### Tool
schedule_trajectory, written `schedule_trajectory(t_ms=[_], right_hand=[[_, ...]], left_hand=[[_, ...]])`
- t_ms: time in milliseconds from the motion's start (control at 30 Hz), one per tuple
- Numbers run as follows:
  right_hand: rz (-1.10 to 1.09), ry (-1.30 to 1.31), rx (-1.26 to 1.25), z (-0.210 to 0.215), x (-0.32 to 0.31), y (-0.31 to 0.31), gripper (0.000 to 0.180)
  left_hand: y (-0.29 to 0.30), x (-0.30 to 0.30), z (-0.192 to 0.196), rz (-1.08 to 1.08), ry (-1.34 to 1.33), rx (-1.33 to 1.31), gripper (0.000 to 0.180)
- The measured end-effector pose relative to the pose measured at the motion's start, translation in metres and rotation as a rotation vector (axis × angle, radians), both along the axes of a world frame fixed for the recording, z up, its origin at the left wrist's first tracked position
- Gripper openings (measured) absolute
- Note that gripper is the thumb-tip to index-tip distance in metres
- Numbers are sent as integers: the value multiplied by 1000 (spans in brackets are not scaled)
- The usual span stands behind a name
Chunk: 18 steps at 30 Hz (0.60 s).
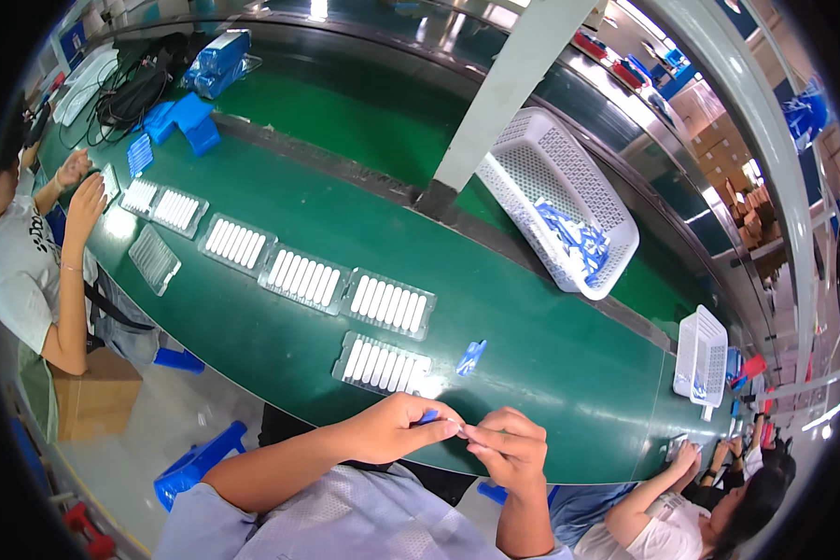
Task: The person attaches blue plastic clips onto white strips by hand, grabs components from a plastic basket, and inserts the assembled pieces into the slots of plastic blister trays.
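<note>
Just off the table's near edge, my left hand (392, 428) is closed, pinching a small blue-and-white piece (428, 416) between thumb and fingers. The fingertips of my right hand (511, 446) are pressed together at its pale end, nearly touching the left thumb. Most of the piece is hidden, so I cannot tell its exact kind. Beyond my left hand lies a clear plastic tray (343, 368) with a row of white sticks. A few small blue-and-white pieces (471, 357) lie on the green table (551, 373) ahead of my hands.
More clear trays of white sticks (299, 280) run toward the left. A white basket (607, 191) with blue-and-white pieces rests beyond a grey post (504, 89). Co-workers sit left (42, 252) and right (658, 527). A blue stool (196, 464) stands below the table.
</note>
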State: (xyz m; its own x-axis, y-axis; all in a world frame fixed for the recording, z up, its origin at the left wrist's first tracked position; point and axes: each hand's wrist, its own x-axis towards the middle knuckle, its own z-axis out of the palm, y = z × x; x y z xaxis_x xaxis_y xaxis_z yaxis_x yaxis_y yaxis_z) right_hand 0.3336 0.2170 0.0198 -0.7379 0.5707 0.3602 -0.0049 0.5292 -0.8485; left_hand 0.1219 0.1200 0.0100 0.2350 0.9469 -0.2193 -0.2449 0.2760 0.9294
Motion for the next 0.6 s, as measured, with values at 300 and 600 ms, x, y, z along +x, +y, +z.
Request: schedule_trajectory(t_ms=[300, 600], right_hand=[[103, -163, 125, 7, -7, 31, 37], [108, -277, -37, 1, -18, 60, 49]], left_hand=[[19, 0, -4, -80, 162, 4, 24], [45, 19, -18, 182, -62, 16, 26]])
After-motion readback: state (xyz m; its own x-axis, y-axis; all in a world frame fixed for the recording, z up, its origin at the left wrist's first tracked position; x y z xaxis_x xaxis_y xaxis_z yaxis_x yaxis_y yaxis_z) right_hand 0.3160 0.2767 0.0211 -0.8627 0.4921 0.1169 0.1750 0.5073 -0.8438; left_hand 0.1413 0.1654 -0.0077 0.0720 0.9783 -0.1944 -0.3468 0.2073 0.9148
